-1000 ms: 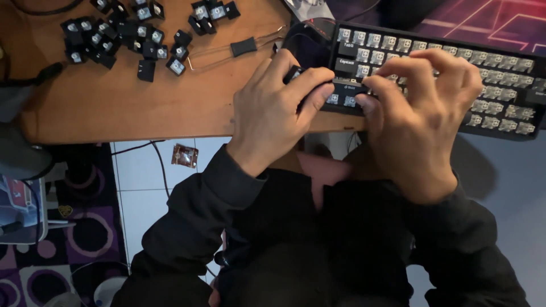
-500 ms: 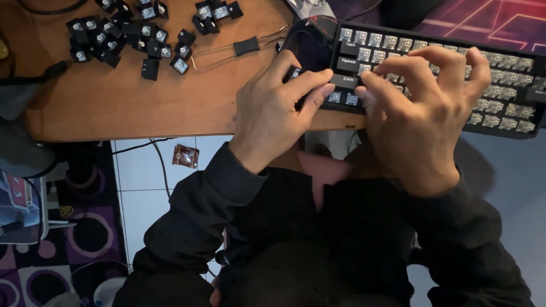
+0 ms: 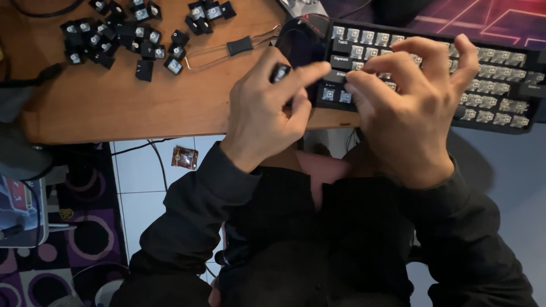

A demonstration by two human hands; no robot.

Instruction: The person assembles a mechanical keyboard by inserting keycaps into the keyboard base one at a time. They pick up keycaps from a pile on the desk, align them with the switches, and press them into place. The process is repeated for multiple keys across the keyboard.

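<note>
1. Keycap (image 3: 280, 72), small and black, sits pinched between the thumb and forefinger of the left hand (image 3: 264, 116), lifted just clear of the left end of the keyboard (image 3: 500, 85). The fingers are clamped together on it, a grip that suits so small a part.

2. The right hand (image 3: 412, 113) arches over the left half of the keyboard, fingers (image 3: 392, 63) curled with the tips down on the rows. Whether they grip anything I cannot tell; the posture reads as steadying the board.

3. The keyboard lies along the near edge of the tabletop (image 3: 142, 108), at its right end, partly overhanging. Most positions show bare light-coloured switches; only a few black caps remain on the left columns.

4. A pile of loose keycaps (image 3: 122, 37) is scattered near the far left part of the tabletop, well apart from the keyboard, many lying upside down. Placement there keeps them out of the working area.

5. A wire keycap puller (image 3: 233, 48) with a black grip lies between the pile and the keyboard, within reach of the left hand and untouched.

6. Below the near edge, dark sleeves (image 3: 205, 187), pale floor tiles and a patterned rug (image 3: 74, 239) are visible.
</note>
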